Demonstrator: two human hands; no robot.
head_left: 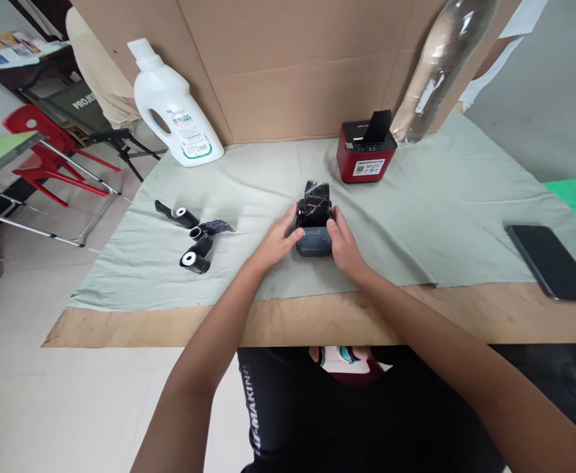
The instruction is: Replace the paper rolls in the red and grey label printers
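A small dark blue-grey printer (314, 242) sits on the pale green cloth (268, 177) in the middle of the table. A black roll (316, 200) rests in its open top. My left hand (278, 238) grips the printer's left side, fingers curled around it. My right hand (344, 244) clasps its right side, thumb up near the roll. Three loose black rolls (194, 240) lie on the cloth to the left of my left hand.
A red and black printer (365, 152) stands behind, near the cardboard wall (288, 66). A white detergent bottle (173, 108) is at back left, a clear plastic bottle (435, 72) at back right. A black phone (553, 263) lies at the right. Red chairs (51, 154) stand off the table's left.
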